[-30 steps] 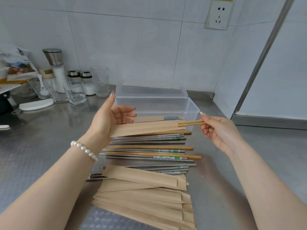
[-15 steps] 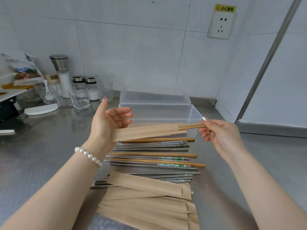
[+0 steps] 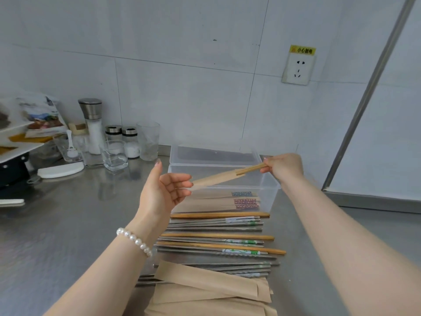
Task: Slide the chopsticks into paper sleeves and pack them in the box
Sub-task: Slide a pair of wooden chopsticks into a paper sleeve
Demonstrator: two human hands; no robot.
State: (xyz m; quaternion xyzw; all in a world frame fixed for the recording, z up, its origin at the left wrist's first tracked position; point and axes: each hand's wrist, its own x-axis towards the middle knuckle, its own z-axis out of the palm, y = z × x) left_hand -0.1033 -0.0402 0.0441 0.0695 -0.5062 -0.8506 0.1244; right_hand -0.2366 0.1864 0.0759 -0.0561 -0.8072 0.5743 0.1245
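My right hand pinches the bare ends of the wooden chopsticks, sheathed in a paper sleeve above the clear box, while my left hand hangs loosely curled at the sleeve's other end.

The sleeve held over the clear box is plain tan paper, with pale wooden chopstick ends showing. Inside the box, packed sleeves carry blue and red dotted bands. Nearer, the loose chopsticks are silver steel and honey-coloured wood, some with green-and-white print. The near stack of sleeves is tan; the bracelet is pearl white.
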